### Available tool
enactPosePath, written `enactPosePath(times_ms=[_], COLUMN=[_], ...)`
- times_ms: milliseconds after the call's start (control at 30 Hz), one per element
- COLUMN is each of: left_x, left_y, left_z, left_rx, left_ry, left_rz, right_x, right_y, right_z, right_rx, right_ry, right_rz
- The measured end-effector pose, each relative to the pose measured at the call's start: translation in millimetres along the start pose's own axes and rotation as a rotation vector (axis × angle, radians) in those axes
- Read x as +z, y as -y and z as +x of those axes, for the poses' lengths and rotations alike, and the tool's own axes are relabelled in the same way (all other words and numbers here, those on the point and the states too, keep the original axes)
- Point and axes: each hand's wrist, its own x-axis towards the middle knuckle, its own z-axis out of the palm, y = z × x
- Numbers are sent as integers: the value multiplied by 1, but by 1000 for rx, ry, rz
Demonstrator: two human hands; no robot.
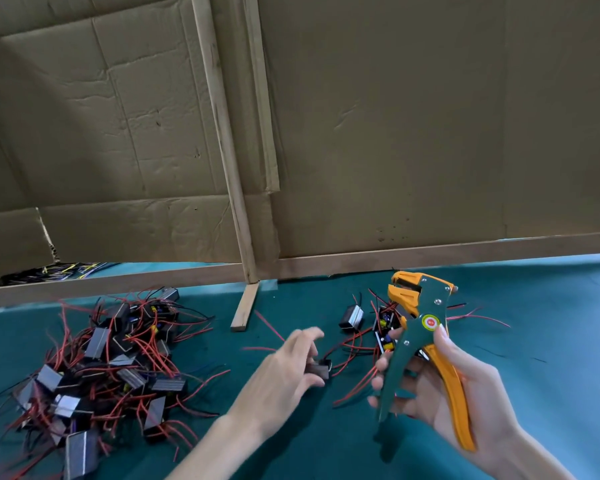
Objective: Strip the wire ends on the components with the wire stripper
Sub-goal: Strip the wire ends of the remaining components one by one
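Green cloth table (pixel 326 448) | right hand (pixel 471 396) clasps orange-green wire stripper (pixel 425 327) | left hand (pixel 284 372) splayed beside boxy component (pixel 321 370)

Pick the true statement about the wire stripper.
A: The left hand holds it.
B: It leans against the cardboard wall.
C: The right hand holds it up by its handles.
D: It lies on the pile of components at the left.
C: the right hand is wrapped round the handles of the wire stripper, which is raised above the green table.
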Motion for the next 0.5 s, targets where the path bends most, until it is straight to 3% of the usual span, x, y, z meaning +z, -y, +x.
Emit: enactPosePath(times_ms=[133, 367, 500], left_x=[4, 6, 10], left_y=[7, 13, 9], left_z=[-14, -20, -18], left_rx=[-31, 137, 142], left_ry=[-53, -94, -117], left_rz=[-101, 117, 135], right_x=[-1, -1, 0], right_y=[0, -1, -2], right_z=[0, 1, 1], right_rx=[-7, -7, 4], right_ry=[1, -2, -7], right_rz=[6, -12, -25])
